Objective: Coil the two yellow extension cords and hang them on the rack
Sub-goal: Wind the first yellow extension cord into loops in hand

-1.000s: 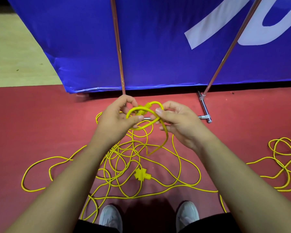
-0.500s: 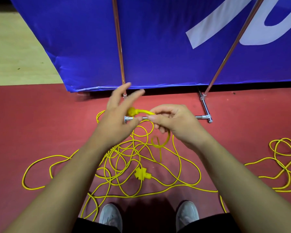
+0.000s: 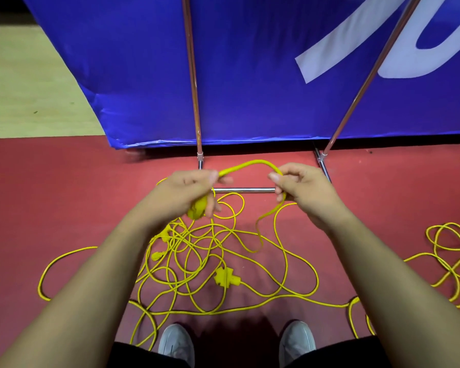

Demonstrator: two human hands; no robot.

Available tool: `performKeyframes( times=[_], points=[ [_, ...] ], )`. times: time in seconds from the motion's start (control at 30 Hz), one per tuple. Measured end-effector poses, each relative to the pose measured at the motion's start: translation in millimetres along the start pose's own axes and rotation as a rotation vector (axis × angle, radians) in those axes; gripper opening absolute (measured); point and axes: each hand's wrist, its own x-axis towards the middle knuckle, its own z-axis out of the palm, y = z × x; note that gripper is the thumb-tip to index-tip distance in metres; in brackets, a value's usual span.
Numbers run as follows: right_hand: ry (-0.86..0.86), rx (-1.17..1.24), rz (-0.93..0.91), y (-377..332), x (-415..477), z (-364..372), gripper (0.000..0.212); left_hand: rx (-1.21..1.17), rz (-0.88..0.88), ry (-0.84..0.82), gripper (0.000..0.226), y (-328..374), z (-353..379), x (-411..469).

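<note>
Your left hand: fist closed on the yellow extension cord near its plug end.
Your right hand: pinching that cord's arc.
Remaining cord: tangled on the red floor.
Second cord: loose, far right.

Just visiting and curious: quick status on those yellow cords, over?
Left hand and right hand both shut on one yellow cord, a short span arched between them. Rest tangled on red floor. Second pile far right, untouched.

Yellow cord between both hands
</note>
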Motion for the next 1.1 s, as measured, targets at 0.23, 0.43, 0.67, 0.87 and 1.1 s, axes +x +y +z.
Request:
performKeyframes(
  times=[0.23,0.43,0.67,0.87,1.1],
  points=[
    [-0.015,0.033,-0.094,-11.0,-1.4,4.9,0.017,-0.465,-0.072,-0.311,0.032,6.6,6.7,-14.5],
    [-0.202,-0.391,-0.059,15.1,5.7,-1.8,0.016,-0.646,0.087,-0.209,0.015,7.7,4.7,-17.9],
    [0.015,-0.103,0.114,33.5,11.2,-13.2,0.005,-0.758,0.201,-0.037,0.019,7.8,-19.3,-21.7],
    [0.224,-0.231,0.035,12.3,12.3,-2.1,0.014,-0.376,-0.006,0.278,0.031,-3.8,-21.9,-13.8],
    [-0.654,-0.536,0.170,-32.9,-14.8,13.7,0.029,-0.024,-0.122,0.190,0.029,-10.1,-20.9,-14.0]
  ],
)
